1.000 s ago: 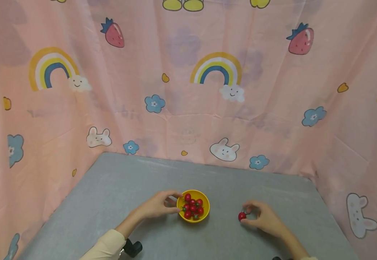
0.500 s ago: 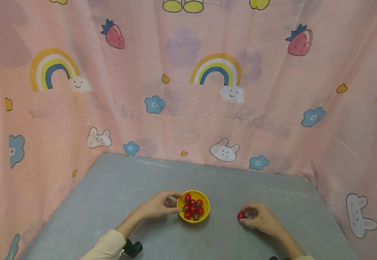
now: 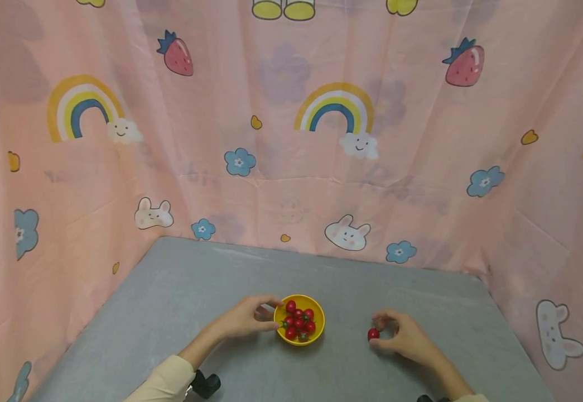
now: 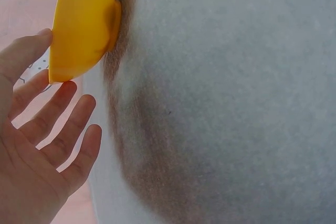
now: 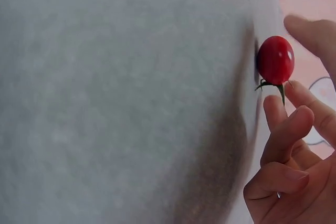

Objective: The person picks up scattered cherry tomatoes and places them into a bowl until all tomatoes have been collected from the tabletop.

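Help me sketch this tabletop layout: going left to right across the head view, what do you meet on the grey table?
Cream sleeve → left hand, its fingers at the rim → yellow bowl of cherry tomatoes → loose cherry tomato → right hand, fingers curled around that tomato.

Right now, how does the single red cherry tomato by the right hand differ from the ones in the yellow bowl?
The lone red cherry tomato sits directly on the grey table, at the right hand's fingers. The cherry tomatoes in the small yellow bowl are heaped together, and the left hand steadies that bowl's rim. All are small, red and green-stemmed.
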`<act>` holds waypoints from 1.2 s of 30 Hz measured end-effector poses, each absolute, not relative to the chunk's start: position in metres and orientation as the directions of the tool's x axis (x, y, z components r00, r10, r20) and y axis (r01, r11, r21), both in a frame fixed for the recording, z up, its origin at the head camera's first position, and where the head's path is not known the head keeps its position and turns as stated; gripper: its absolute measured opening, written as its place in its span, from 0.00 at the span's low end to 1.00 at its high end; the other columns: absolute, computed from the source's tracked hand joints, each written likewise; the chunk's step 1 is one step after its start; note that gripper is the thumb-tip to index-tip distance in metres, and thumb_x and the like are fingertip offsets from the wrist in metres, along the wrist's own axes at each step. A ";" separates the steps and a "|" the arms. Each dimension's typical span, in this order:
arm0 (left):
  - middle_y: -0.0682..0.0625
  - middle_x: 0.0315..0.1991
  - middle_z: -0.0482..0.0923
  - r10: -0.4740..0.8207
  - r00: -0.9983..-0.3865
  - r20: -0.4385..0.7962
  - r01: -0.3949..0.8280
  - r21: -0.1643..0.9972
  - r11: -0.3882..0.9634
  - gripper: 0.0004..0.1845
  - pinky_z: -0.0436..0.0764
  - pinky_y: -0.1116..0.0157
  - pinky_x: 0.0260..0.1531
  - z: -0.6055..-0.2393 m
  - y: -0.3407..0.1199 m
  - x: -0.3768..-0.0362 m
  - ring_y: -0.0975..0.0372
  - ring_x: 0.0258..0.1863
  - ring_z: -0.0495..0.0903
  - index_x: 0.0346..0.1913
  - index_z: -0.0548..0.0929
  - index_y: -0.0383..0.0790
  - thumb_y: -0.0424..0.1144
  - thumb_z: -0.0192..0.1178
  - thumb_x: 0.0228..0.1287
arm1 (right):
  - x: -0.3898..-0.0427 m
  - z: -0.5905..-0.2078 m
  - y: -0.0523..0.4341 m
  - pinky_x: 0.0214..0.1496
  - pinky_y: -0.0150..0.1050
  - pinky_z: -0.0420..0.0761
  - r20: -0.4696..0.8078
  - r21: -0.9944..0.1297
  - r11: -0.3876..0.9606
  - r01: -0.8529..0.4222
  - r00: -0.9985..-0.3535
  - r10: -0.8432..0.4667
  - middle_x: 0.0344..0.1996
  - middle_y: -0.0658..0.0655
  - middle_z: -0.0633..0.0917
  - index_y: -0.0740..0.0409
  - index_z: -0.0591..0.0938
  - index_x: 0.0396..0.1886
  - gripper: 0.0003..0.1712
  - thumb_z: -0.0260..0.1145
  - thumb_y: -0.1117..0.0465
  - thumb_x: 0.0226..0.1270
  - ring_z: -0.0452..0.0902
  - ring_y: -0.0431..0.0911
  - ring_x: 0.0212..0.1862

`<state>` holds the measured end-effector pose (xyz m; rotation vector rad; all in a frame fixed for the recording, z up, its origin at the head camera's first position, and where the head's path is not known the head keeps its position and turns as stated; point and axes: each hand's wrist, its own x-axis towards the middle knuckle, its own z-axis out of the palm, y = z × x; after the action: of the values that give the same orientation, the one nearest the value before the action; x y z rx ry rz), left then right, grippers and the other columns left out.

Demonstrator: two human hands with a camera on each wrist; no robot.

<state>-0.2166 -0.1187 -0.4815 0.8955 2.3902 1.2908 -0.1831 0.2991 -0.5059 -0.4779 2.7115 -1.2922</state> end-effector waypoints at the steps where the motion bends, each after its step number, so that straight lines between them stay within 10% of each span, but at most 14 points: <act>1: 0.48 0.59 0.79 0.639 -0.767 0.047 0.390 0.826 0.407 0.23 0.83 0.59 0.49 -0.481 -0.119 -0.217 0.54 0.50 0.83 0.61 0.80 0.39 0.38 0.71 0.66 | -0.183 -0.505 0.299 0.28 0.35 0.70 0.042 -0.769 0.596 -0.232 -0.948 -0.315 0.35 0.52 0.82 0.62 0.83 0.51 0.29 0.83 0.55 0.52 0.71 0.43 0.28; 10: 0.48 0.59 0.79 0.639 -0.768 0.046 0.389 0.826 0.408 0.22 0.83 0.61 0.48 -0.482 -0.120 -0.217 0.58 0.48 0.83 0.61 0.80 0.39 0.38 0.71 0.66 | -0.183 -0.502 0.295 0.42 0.41 0.72 0.047 -0.734 0.618 -0.280 -0.930 -0.365 0.34 0.49 0.81 0.57 0.84 0.47 0.25 0.83 0.54 0.53 0.74 0.48 0.41; 36: 0.47 0.59 0.79 0.640 -0.766 0.060 0.411 0.812 0.415 0.23 0.83 0.63 0.48 -0.485 -0.121 -0.217 0.58 0.50 0.83 0.63 0.79 0.38 0.40 0.70 0.67 | -0.206 -0.487 0.267 0.39 0.39 0.76 0.030 -0.740 0.634 -0.227 -0.952 -0.305 0.36 0.48 0.84 0.58 0.86 0.43 0.16 0.80 0.58 0.57 0.77 0.48 0.42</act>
<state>-0.2167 -0.1212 -0.4849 0.9187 2.4128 1.2747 -0.2057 0.2666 -0.4873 -0.4490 2.7503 -1.2247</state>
